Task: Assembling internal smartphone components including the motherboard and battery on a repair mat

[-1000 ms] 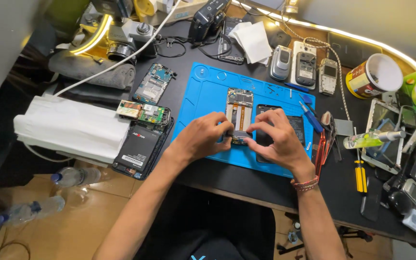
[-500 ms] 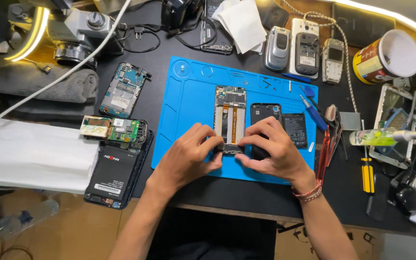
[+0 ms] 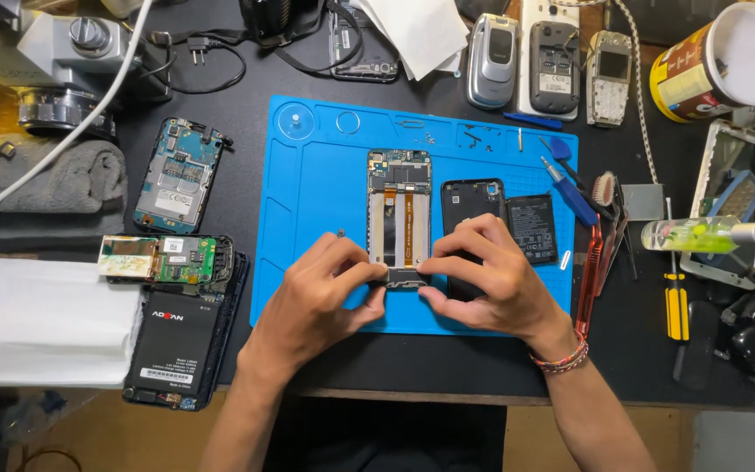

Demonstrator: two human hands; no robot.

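Observation:
An opened smartphone [image 3: 399, 210] with its back off lies upright on the blue repair mat [image 3: 316, 183], its boards and an orange flex cable exposed. My left hand [image 3: 321, 301] and my right hand [image 3: 482, 280] meet at its bottom end, and the fingertips of both pinch a small dark bottom cover piece [image 3: 404, 278]. Just right of the phone lies a black back cover [image 3: 469, 203], partly under my right hand. A flat black battery [image 3: 531, 227] lies beside that cover.
Blue pry tools [image 3: 570, 188] and red tweezers [image 3: 589, 280] lie at the mat's right edge. Old phones [image 3: 554, 54] and a tin can [image 3: 709, 65] stand behind. Circuit boards [image 3: 172, 175] and a black phone back [image 3: 176, 336] lie left. A yellow-handled screwdriver [image 3: 676, 297] is at right.
The view has moved closer over the mat. Both hands stay at the phone's bottom end, with the fingertips now pinching the small bottom piece more tightly.

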